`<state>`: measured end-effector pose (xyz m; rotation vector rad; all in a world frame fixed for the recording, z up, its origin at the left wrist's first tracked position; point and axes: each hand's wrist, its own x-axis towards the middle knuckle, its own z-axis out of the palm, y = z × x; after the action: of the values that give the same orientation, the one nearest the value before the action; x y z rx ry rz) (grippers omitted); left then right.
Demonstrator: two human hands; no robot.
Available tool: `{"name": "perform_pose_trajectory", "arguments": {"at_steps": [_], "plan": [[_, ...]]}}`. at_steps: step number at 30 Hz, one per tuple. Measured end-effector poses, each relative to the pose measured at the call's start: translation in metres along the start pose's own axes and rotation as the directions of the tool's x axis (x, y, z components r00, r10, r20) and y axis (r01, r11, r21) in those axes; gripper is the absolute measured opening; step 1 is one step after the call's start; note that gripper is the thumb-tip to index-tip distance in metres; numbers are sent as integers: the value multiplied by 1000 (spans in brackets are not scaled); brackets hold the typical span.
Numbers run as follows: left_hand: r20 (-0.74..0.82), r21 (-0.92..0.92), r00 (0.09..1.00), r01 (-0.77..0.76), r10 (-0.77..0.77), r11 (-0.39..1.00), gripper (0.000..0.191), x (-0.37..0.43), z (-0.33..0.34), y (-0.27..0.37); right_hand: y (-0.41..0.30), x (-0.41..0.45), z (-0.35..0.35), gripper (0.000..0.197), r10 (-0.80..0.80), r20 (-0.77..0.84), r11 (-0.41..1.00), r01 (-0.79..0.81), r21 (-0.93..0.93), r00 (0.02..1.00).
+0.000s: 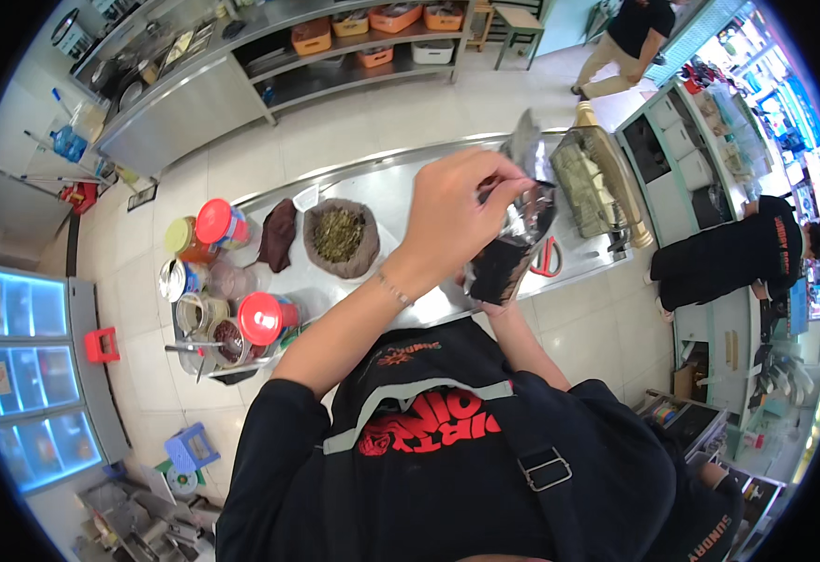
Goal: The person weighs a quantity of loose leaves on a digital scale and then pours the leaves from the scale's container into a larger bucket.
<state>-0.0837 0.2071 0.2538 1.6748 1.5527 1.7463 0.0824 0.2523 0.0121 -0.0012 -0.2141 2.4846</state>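
A black foil pouch [498, 270] with a shiny silver mouth is held up over the steel table [410, 186]. The fingers and thumb of my left hand [452, 218] pinch its top edge. Lower down, my right hand [496, 309] grips the pouch near its base; most of that hand is hidden behind it. Red-handled scissors [549, 258] lie to the right of the pouch. Left of my hands stands an open brown cloth bag [368, 258] filled with dried green leaves [338, 235]. Another silvery bag [526, 144] shows beyond the pouch.
A dark brown cloth [278, 235] and a white scoop [307, 199] lie near several lidded jars [269, 319] at the table's left end. A clear bin [586, 183] with pale contents stands at the right end. One co-worker [733, 253] is at the right-hand counter; another person [628, 49] is farther back.
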Motion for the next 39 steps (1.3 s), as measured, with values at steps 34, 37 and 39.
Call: {"name": "perform_pose_trajectory", "arguments": {"at_steps": [34,37,39], "plan": [[-457,736,767,42,450,676,8,-65,-284,-94,4,64,22,35,-54,-514,523,-414,-745,856],[-545,649,764,124,345,751,13,-92,-269,-111,3,59,23,36,-71,-529,518,-421,-744,846],[-562,637,757,138,334,759,13,-109,-262,-123,3,58,21,36,-78,-532,520,-421,-743,843]]}}
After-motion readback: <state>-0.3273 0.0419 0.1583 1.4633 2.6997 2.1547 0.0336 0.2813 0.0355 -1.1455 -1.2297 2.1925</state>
